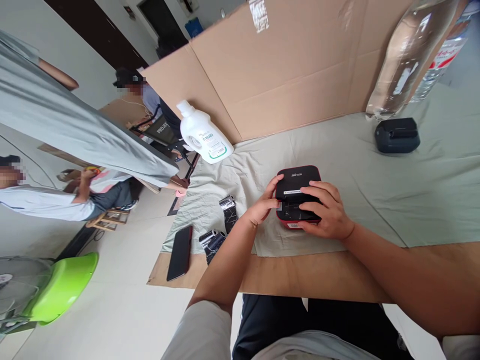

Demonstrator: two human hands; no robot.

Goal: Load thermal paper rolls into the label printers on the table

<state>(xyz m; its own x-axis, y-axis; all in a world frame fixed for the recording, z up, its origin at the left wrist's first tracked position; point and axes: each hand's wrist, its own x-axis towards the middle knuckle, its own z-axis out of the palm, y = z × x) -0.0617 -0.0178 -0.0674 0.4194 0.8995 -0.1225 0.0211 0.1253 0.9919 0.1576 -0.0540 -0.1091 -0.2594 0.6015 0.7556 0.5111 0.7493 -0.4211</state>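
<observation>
Both hands clasp the small black-and-red printer (pixel 298 196) — left hand (pixel 262 206) fingers curled on its side, right hand (pixel 325 212) draped over its near edge

black-red printer (pixel 298 186), green basin (pixel 63 287)

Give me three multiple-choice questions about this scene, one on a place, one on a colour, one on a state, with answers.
1. Where is the phone?
A. left of the rolls
B. beside the bottle
C. on the printer

2. What colour is the basin?
A. blue
B. green
C. red

3. How do the hands meet the red-and-black printer?
A. both off it
B. one on it
C. both on it

Answers: 1 A, it lies left of the rolls. 2 B, it is bright green. 3 C, left hand and right hand both grip it.
</observation>
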